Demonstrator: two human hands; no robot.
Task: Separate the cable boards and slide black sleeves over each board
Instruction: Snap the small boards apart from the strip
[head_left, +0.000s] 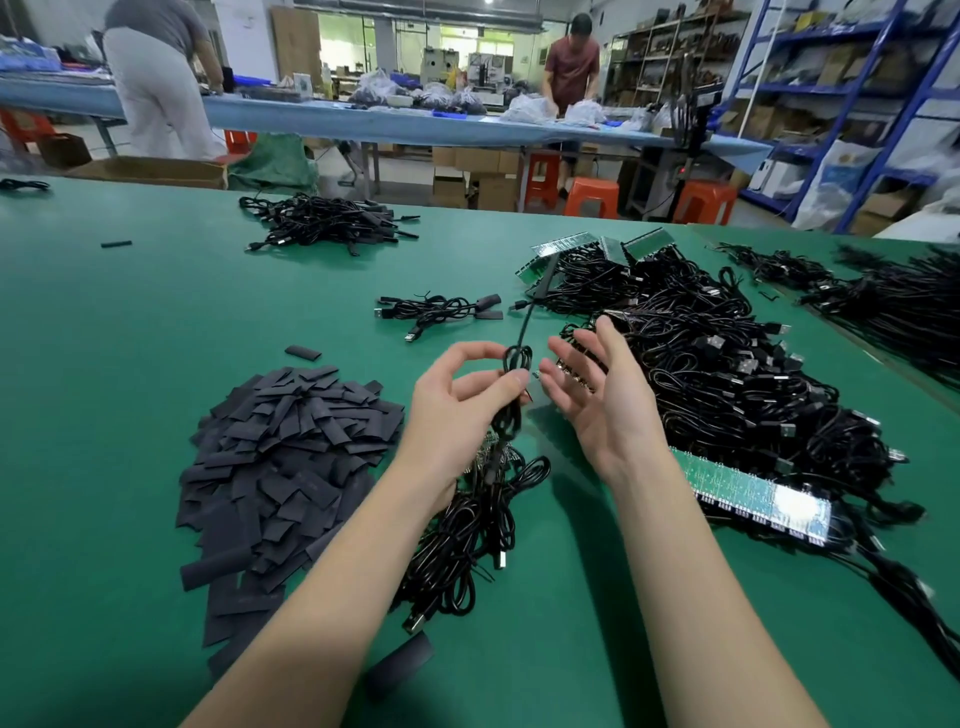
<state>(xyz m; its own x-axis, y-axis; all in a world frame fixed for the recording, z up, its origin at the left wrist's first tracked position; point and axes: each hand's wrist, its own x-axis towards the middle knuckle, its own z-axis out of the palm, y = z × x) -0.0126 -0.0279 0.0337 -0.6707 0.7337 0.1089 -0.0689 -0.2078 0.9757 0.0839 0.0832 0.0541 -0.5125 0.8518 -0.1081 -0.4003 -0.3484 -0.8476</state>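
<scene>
Green counter (156, 322) fills the near field; workshop behind, with blue shelving and two people at a long blue table, all blurred. Landmark: heap of flat black sleeves (283, 467), left of centre.

Left hand (457, 400), just right of the heap: fingers clamped on a looped black cable (514, 395), thumb pressing it against the forefinger. Cable runs up and away from the hand toward the far pile; its lower part drops into a loose cable bundle (467, 535) partly hidden under the left forearm. Whether a board hangs from the held cable cannot be told; blurred.

Right hand (602, 400), beyond the left hand from the heap: fingers spread apart, palm facing left, holding nothing visible.

Large tangle of cables (727, 374) far right of the heap, with green board strips at its far edge (597, 249) and near edge (753, 488); near strip washed out by glare.

Small pile of finished cables (327, 221) behind the heap. One sleeve (400, 662) at the near edge, out of focus.
</scene>
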